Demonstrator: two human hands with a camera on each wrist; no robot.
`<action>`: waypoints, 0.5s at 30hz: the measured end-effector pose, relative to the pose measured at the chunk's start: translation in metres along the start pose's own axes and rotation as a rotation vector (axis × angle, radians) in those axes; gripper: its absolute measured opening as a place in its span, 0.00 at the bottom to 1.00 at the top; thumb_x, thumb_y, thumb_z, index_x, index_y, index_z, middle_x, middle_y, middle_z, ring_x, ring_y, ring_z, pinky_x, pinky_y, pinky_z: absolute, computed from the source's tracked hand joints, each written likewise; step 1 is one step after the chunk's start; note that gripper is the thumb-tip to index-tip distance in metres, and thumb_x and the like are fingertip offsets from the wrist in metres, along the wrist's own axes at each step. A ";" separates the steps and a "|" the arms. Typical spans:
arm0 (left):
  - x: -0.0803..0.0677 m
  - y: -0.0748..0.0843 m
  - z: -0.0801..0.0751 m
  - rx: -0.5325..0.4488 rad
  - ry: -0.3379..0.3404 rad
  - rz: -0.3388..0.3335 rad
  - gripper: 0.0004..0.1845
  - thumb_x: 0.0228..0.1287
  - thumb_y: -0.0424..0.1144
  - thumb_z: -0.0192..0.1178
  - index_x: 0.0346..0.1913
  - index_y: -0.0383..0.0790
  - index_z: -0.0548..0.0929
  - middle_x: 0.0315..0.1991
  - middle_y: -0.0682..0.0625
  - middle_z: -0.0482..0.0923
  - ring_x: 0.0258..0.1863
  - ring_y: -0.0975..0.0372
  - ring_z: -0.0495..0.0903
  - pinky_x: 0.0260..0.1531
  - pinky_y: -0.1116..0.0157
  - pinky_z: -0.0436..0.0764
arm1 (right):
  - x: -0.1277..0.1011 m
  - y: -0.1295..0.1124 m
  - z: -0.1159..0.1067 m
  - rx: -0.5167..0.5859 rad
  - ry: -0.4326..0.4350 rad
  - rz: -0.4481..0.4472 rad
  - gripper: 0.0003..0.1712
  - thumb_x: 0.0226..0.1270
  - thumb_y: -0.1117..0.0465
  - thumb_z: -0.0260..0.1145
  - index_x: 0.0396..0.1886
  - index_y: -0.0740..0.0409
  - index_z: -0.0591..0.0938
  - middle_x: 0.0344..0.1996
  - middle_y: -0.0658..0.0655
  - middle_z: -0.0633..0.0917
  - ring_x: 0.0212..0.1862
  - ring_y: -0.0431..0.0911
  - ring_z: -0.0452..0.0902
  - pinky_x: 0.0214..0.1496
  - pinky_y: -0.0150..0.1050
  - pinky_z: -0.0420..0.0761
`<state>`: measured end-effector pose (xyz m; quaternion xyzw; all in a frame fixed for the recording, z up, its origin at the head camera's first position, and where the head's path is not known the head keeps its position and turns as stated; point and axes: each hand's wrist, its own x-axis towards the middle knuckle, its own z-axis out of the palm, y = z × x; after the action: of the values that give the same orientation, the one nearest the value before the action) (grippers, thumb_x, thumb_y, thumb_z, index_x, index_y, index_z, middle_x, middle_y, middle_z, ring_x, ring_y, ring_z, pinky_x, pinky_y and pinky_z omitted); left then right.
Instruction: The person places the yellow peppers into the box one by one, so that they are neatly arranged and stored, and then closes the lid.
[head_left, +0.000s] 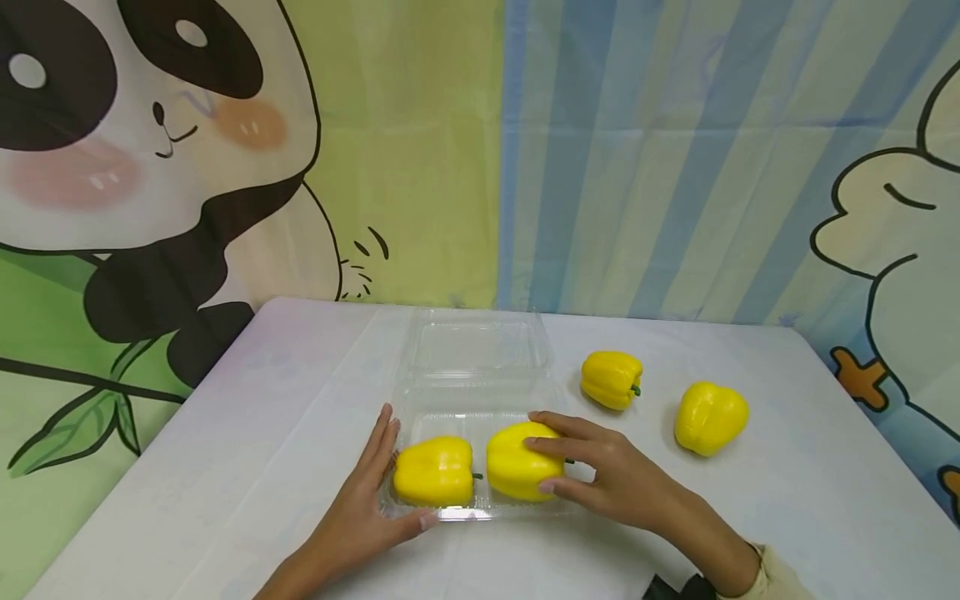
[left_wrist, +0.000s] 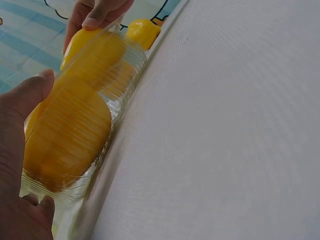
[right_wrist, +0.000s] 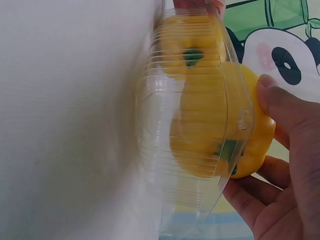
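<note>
An open clear plastic clamshell box [head_left: 480, 512] lies on the white table, its lid [head_left: 476, 350] folded back behind it. Two yellow bell peppers sit in its base. My left hand [head_left: 390, 483] rests against the box's left side beside the left pepper [head_left: 435, 471], fingers straight and thumb along the front rim. My right hand [head_left: 542, 450] grips the right pepper [head_left: 513, 462], fingers over its top and thumb at its front. In the left wrist view my left hand [left_wrist: 20, 150] cups the ribbed box wall [left_wrist: 115, 95]. In the right wrist view my right hand [right_wrist: 287, 150] holds the pepper [right_wrist: 255, 145] above the box rim.
Two more yellow peppers lie loose on the table right of the box, one nearer it [head_left: 611, 379] and one farther right [head_left: 710, 417]. A cartoon panda backdrop [head_left: 150, 167] hangs behind the table. The table's left edge [head_left: 150, 450] runs diagonally.
</note>
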<state>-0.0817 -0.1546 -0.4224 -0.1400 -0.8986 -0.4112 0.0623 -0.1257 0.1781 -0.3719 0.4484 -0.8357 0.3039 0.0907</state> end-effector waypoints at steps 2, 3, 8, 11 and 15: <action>-0.001 0.000 0.001 -0.002 -0.002 -0.007 0.62 0.48 0.61 0.72 0.76 0.34 0.49 0.78 0.55 0.32 0.72 0.45 0.52 0.60 0.44 0.60 | 0.001 0.000 0.001 -0.017 -0.009 -0.011 0.26 0.63 0.52 0.70 0.61 0.50 0.80 0.66 0.55 0.72 0.64 0.50 0.71 0.54 0.42 0.80; -0.001 0.000 0.001 -0.002 -0.003 -0.007 0.62 0.48 0.61 0.72 0.76 0.34 0.49 0.78 0.55 0.32 0.72 0.45 0.52 0.60 0.43 0.60 | 0.001 0.000 0.001 -0.023 -0.013 -0.014 0.26 0.63 0.51 0.70 0.61 0.50 0.80 0.66 0.55 0.73 0.63 0.51 0.71 0.54 0.42 0.80; -0.001 -0.001 0.001 0.001 -0.003 -0.005 0.62 0.48 0.62 0.72 0.77 0.34 0.49 0.78 0.56 0.31 0.73 0.46 0.49 0.61 0.43 0.59 | 0.004 -0.001 0.002 -0.040 -0.020 -0.025 0.26 0.63 0.50 0.69 0.60 0.51 0.81 0.65 0.56 0.73 0.63 0.50 0.71 0.54 0.44 0.79; 0.000 -0.001 0.001 0.001 -0.005 0.002 0.62 0.48 0.61 0.72 0.77 0.34 0.48 0.78 0.55 0.31 0.73 0.46 0.49 0.61 0.44 0.59 | 0.006 -0.002 0.002 -0.053 -0.020 -0.041 0.26 0.63 0.49 0.69 0.59 0.52 0.82 0.65 0.56 0.74 0.63 0.50 0.71 0.54 0.44 0.79; 0.000 -0.002 0.001 -0.002 -0.002 0.016 0.62 0.48 0.60 0.73 0.76 0.33 0.48 0.78 0.54 0.31 0.72 0.45 0.50 0.61 0.47 0.60 | 0.009 -0.003 0.002 -0.053 -0.040 -0.054 0.25 0.63 0.49 0.69 0.59 0.53 0.82 0.64 0.57 0.74 0.62 0.50 0.72 0.54 0.44 0.79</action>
<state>-0.0822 -0.1557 -0.4245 -0.1475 -0.8972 -0.4113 0.0646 -0.1281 0.1694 -0.3687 0.4742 -0.8328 0.2699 0.0940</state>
